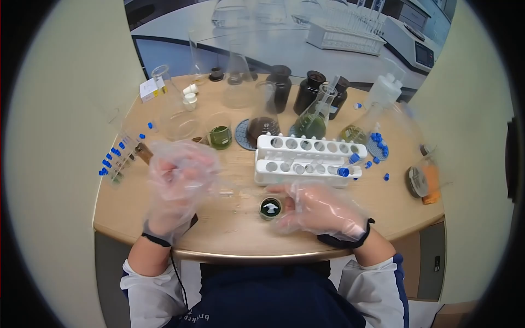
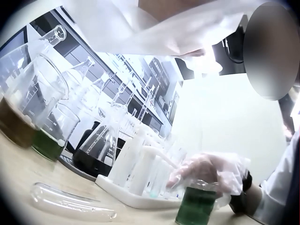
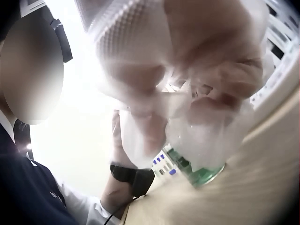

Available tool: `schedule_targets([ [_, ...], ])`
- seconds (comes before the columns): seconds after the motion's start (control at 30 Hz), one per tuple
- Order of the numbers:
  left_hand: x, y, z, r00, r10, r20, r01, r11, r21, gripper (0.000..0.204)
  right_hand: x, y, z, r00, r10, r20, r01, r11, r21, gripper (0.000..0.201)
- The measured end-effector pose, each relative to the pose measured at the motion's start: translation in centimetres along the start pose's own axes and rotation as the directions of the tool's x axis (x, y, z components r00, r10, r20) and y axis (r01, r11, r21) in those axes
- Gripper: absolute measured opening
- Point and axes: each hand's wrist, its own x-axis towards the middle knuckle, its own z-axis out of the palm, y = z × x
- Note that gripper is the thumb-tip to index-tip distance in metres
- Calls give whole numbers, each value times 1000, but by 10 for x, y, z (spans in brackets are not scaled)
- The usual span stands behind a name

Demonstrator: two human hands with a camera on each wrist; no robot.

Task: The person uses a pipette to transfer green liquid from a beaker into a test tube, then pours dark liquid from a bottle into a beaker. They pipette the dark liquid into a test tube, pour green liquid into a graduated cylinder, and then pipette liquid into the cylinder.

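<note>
My gloved right hand (image 1: 322, 208) grips a small glass beaker of dark green liquid (image 1: 270, 208) near the table's front edge. Its thumb and fingers curve about the beaker's side, which also shows in the left wrist view, where the liquid (image 2: 194, 206) reaches high up the glass. My gloved left hand (image 1: 184, 172) is raised over the left part of the table, blurred, with bent fingers; I cannot tell whether they hold something. An empty glass test tube (image 2: 70, 204) lies on the table between the hands.
Beyond the right hand stands a white test tube rack (image 1: 311, 158). Behind it are a flask of green liquid (image 1: 311, 126) and dark bottles (image 1: 310, 93). Another beaker of green liquid (image 1: 220, 136) stands back left. Blue-capped tubes (image 1: 115, 158) are at far left, blue caps (image 1: 378, 145) at right.
</note>
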Motion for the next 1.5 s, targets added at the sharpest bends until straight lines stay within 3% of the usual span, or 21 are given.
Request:
schedule_targets([
  [0.13, 3, -3, -7, 994, 77, -72, -75, 997, 31, 17, 10, 4, 3, 995, 24, 92, -40, 984, 176, 53],
  [0.27, 6, -2, -14, 996, 55, -72, -49, 996, 81, 16, 13, 9, 4, 989, 10, 149, -58, 945, 322, 48],
  [0.37, 5, -3, -18, 994, 62, -90, -51, 992, 118, 18, 13, 15, 7, 992, -107, 66, 96, 983, 155, 43],
  [0.47, 5, -7, -21, 991, 69, -114, -52, 988, 144, 19, 6, 14, 6, 988, -149, 45, 140, 976, 165, 41],
  [0.57, 5, -7, -20, 992, 66, -111, -48, 986, 157, 20, -8, 2, -1, 993, -104, 47, 90, 966, 244, 39],
  [0.67, 5, -6, -18, 989, 17, -149, 14, 979, 201, 17, -27, -2, -10, 984, -148, -100, 163, 972, 170, 37],
  [0.77, 8, -3, -14, 976, -116, -186, 166, 946, 279, 11, -61, -10, -38, 977, -30, -210, 53, 993, 108, 39],
  [0.83, 10, -3, 0, 957, -184, -226, 253, 909, 330, 8, -86, -4, -56, 924, -55, -378, 72, 997, 32, 40],
  [0.93, 13, -8, -2, 954, -247, -171, 286, 920, 267, 11, -124, 12, -85, 789, -137, -599, 120, 990, -68, 36],
  [1.0, 12, -6, 0, 915, -321, -245, 385, 878, 284, 13, -153, 24, -100, 682, 62, -729, -111, 994, -19, 47],
  [1.07, 10, -4, 0, 904, -334, -269, 406, 867, 290, 13, -172, 30, -109, 490, 258, -833, -59, 963, 263, 59],
  [1.2, 5, -13, -2, 922, -281, -266, 355, 888, 292, 11, -247, 97, -181, 538, 125, -833, -22, 991, 135, 70],
  [1.27, 5, -14, -4, 918, -290, -270, 367, 880, 303, 12, -252, 96, -196, 502, 165, -849, -187, 979, 80, 69],
  [1.33, 6, -14, -7, 916, -322, -240, 387, 868, 312, 14, -245, 86, -203, 371, 246, -895, -473, 880, 45, 69],
  [1.5, 4, -14, -9, 920, -316, -233, 382, 860, 339, 12, -240, 73, -215, 380, 247, -891, -764, 628, -151, 46],
])
